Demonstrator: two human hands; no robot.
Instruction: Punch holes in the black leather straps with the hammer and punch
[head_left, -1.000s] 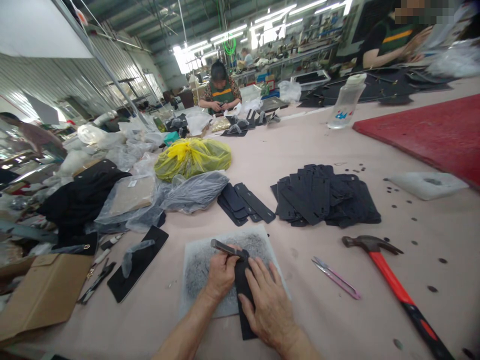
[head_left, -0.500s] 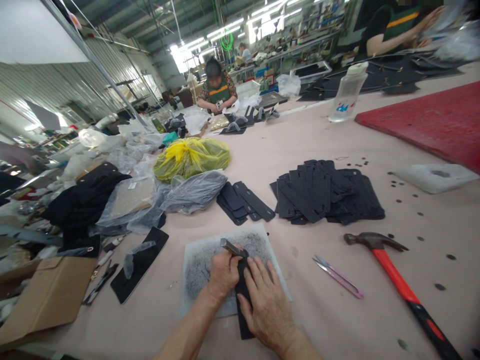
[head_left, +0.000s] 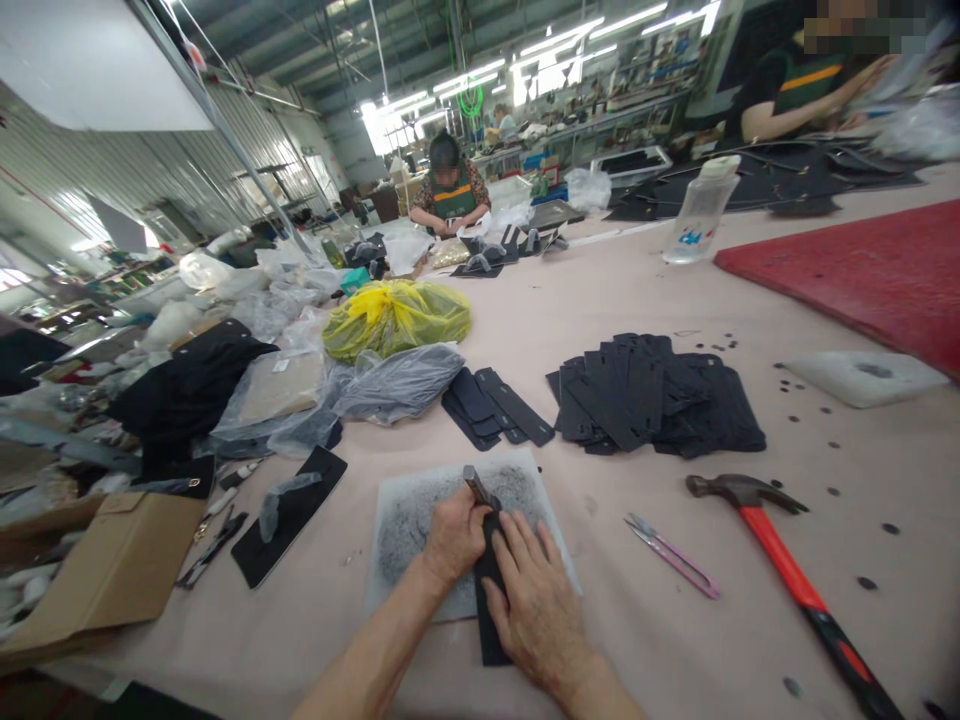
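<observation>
My left hand (head_left: 454, 538) is closed around a metal punch (head_left: 475, 484), which leans to the left with its lower end at the top end of a black strip (head_left: 493, 632). My right hand (head_left: 541, 592) lies flat on this strip, fingers stretched out and fingertips close to the punch. Under the strip is a white board (head_left: 397, 492) covered with dark marks. The exact contact of the punch's tip is hard to see behind the fingers. To the right lie pink-handled thread snips (head_left: 673, 558) and a claw hammer (head_left: 784, 560) with a red and black handle.
Beyond the board are a pile of black pieces (head_left: 622, 395) and a smaller group of strips (head_left: 517, 405). A yellow bag (head_left: 401, 318), a cardboard box (head_left: 112, 570), a bottle (head_left: 701, 210) and a red board (head_left: 862, 265) stand around. Two co-workers sit farther back.
The punch has tipped somewhat more upright in my left hand. My right hand stays flat on the strip. The camera view has shifted slightly.
</observation>
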